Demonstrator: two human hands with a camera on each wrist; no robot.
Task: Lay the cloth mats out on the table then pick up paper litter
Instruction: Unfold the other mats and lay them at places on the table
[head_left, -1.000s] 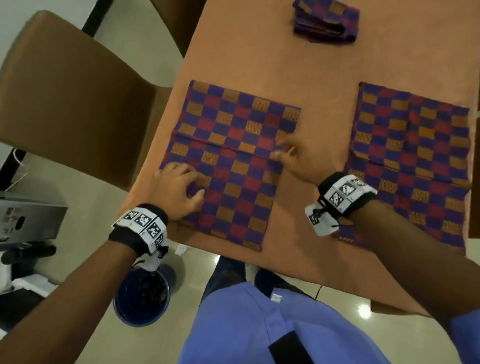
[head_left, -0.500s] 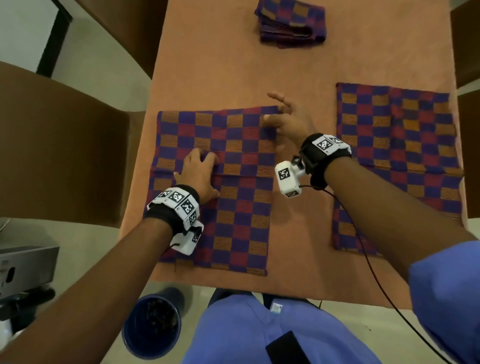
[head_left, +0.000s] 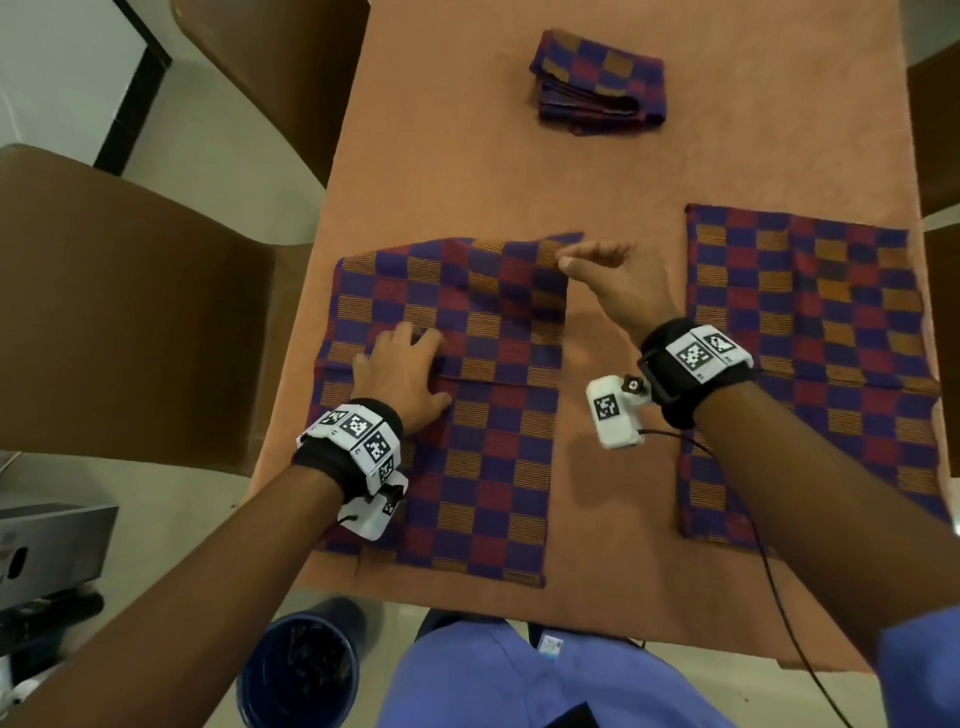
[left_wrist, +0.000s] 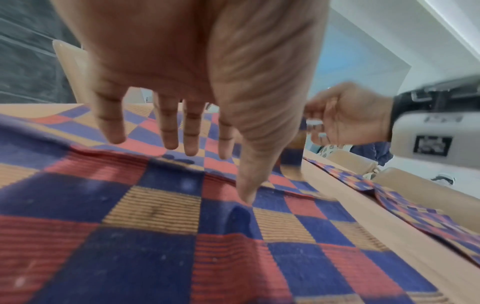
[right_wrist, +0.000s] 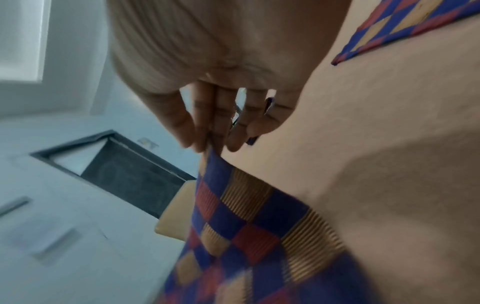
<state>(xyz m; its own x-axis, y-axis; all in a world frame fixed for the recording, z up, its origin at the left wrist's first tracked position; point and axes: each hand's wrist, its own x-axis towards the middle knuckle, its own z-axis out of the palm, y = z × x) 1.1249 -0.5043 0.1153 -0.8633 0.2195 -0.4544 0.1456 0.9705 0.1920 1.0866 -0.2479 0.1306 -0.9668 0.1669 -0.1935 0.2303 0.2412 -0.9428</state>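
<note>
Head view: two mats laid on the surface (head_left: 467, 130). Right mat (head_left: 810, 364) at 3 o'clock, flat, looks done. Left mat (head_left: 467, 441) at 7 o'clock, mid-adjustment. Left hand (head_left: 400, 371) flat on it, fingers straight, pressing near the crease. Right hand (head_left: 610, 283) pinching the far right corner, corner lifted off the surface, cloth rumpled along the far edge.

Left wrist view: straight fingers (left_wrist: 168, 131) just over the weave, thumb tip touching the cloth, ridge running across under them. Right wrist view: thumb and fingertips (right_wrist: 205, 139) clamped on the corner, cloth hanging taut below.

Folded stack (head_left: 597, 83) at 12 o'clock, untouched, well apart from both mats. Count of mats in it not readable.

Progress, judged: laying stage partway. One mat finished, second needs the corner pulled square and dropped, stack not yet spread. Litter stage not started; no paper visible on the surface. Blue bin (head_left: 298, 670) on the floor at 6 o'clock, dark contents unclear, likely litter target. Chair (head_left: 130, 312) at 9 o'clock.

Risk: pull on corner with left hand pinning could skew the mat off the near edge.
</note>
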